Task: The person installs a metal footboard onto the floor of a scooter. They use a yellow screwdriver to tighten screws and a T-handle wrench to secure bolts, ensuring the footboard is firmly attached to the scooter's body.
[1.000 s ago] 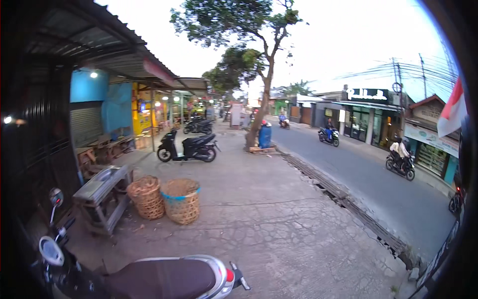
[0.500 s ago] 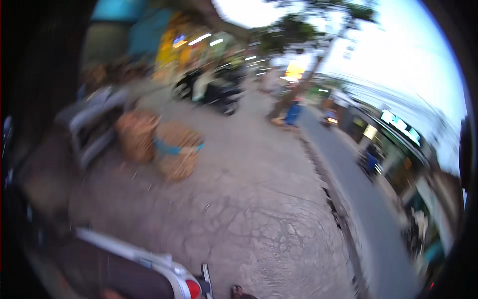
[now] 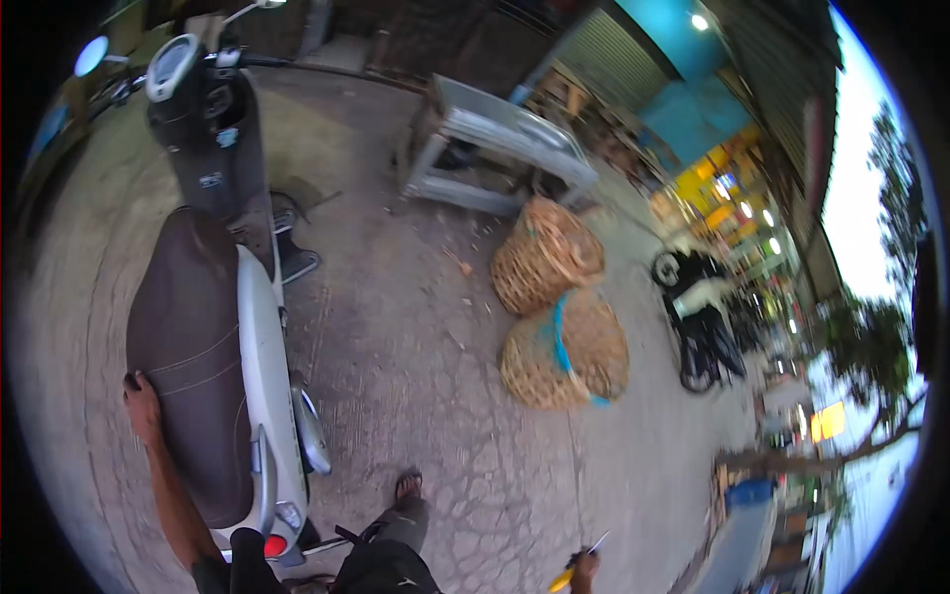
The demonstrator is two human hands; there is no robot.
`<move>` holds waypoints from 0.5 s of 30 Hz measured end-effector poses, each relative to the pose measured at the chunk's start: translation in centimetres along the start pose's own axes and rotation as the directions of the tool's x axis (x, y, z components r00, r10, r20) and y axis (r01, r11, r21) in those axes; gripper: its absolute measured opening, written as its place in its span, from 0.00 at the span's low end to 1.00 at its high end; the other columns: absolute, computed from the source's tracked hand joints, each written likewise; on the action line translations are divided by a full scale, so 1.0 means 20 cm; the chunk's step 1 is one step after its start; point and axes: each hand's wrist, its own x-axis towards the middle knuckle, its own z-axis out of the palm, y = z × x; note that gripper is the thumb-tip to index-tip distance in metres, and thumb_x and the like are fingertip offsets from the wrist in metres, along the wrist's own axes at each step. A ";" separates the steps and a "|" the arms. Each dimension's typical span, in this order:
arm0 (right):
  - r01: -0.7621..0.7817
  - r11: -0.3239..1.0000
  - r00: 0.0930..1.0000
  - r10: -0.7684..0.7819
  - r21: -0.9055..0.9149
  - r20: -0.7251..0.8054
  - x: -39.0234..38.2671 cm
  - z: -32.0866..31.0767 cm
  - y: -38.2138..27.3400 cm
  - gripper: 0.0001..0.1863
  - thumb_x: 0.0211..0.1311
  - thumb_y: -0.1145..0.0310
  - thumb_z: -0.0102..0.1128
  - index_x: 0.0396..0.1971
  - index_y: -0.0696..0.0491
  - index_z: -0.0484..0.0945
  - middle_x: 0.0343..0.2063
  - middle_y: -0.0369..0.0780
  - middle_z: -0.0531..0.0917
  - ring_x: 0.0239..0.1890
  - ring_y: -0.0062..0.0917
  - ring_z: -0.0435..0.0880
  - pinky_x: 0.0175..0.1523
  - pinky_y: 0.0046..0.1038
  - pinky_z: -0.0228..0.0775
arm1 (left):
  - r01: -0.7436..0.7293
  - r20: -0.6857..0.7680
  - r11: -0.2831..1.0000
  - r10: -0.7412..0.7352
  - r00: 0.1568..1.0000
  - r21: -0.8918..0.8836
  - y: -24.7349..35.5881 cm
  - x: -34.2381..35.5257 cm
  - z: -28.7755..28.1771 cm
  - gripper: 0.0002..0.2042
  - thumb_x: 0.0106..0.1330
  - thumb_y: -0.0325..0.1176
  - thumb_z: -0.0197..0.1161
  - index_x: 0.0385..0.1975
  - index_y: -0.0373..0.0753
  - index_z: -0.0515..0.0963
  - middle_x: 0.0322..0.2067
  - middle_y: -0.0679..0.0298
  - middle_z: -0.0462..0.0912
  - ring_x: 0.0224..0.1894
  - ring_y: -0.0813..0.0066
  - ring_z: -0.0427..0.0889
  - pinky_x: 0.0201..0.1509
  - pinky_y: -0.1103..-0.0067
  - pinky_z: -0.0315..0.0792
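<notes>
My left hand [image 3: 142, 406] rests at the left edge of the brown scooter seat [image 3: 195, 346], fingers curled against it. The scooter has a dark front and silver-white side panel [image 3: 260, 327]; it stands along my left side with its red tail light [image 3: 275, 544] near me. Low at the bottom right, my right hand [image 3: 586, 567] holds a yellow-handled tool [image 3: 563, 577] with a thin metal tip, out over the pavement. My sandalled foot [image 3: 408, 485] is on the cracked concrete beside the scooter's rear.
A worn bench-like table [image 3: 445, 178] stands ahead. Two woven baskets [image 3: 544, 262] sit beside it, one with a blue band [image 3: 529, 366]. Dark motorbikes [image 3: 703, 337], a lit yellow shopfront [image 3: 722, 168], a tree [image 3: 841, 457] and the road [image 3: 732, 544] lie to the right.
My view has swung down and left onto the scooter, which now fills the left side. My left hand on the seat and my right hand with the tool have come into view.
</notes>
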 end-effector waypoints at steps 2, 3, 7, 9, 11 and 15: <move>-0.034 0.959 0.983 0.083 -0.283 0.163 0.42 0.15 -0.02 0.08 0.70 0.65 0.55 0.39 0.55 0.78 0.19 0.41 0.81 0.14 0.30 0.78 0.18 0.34 0.72 | 0.015 0.016 1.000 -0.015 1.000 0.005 0.05 -0.05 0.20 0.31 0.76 0.57 0.46 0.64 0.37 0.71 0.55 0.41 0.79 0.57 0.38 0.79 0.58 0.53 0.74; -0.003 0.943 0.951 0.106 -0.332 0.292 0.59 0.24 0.00 0.09 0.68 0.65 0.59 0.38 0.55 0.80 0.19 0.42 0.83 0.14 0.30 0.78 0.18 0.35 0.71 | 0.009 0.023 1.000 -0.009 1.000 0.018 0.05 -0.06 0.29 0.29 0.76 0.55 0.47 0.61 0.36 0.74 0.52 0.42 0.82 0.54 0.39 0.81 0.56 0.54 0.76; 0.242 0.657 0.768 0.320 -0.714 0.555 0.55 1.31 -0.29 0.15 0.70 0.61 0.58 0.31 0.58 0.82 0.21 0.42 0.85 0.15 0.29 0.79 0.20 0.34 0.72 | 0.043 -0.350 0.966 0.051 0.935 0.256 -0.01 -0.06 0.15 0.18 0.76 0.45 0.51 0.43 0.38 0.81 0.39 0.49 0.87 0.40 0.44 0.86 0.42 0.54 0.79; 0.501 0.533 0.627 0.319 -0.682 0.711 0.51 1.74 -0.58 0.18 0.69 0.57 0.58 0.34 0.58 0.84 0.23 0.44 0.86 0.19 0.31 0.82 0.25 0.36 0.75 | 0.205 -0.191 0.893 -0.138 0.972 0.400 0.05 -0.03 0.07 0.17 0.77 0.40 0.45 0.48 0.40 0.80 0.40 0.52 0.87 0.39 0.46 0.87 0.42 0.55 0.81; 0.797 0.351 0.419 0.267 -0.492 0.868 0.43 2.19 -1.00 0.22 0.67 0.52 0.58 0.37 0.59 0.85 0.26 0.47 0.87 0.26 0.35 0.87 0.34 0.38 0.79 | 0.111 -0.295 0.779 0.097 0.951 0.617 -0.09 -0.03 0.07 0.17 0.77 0.36 0.42 0.51 0.40 0.78 0.43 0.53 0.86 0.42 0.52 0.88 0.44 0.58 0.82; 0.963 0.166 0.205 0.067 -0.213 0.976 0.57 3.01 -1.56 0.29 0.64 0.44 0.58 0.43 0.58 0.85 0.39 0.52 0.88 0.44 0.44 0.89 0.51 0.41 0.80 | 0.301 -0.276 0.757 -0.165 0.947 0.580 0.27 -0.10 0.13 0.16 0.78 0.35 0.42 0.52 0.40 0.78 0.44 0.54 0.86 0.45 0.56 0.87 0.43 0.61 0.82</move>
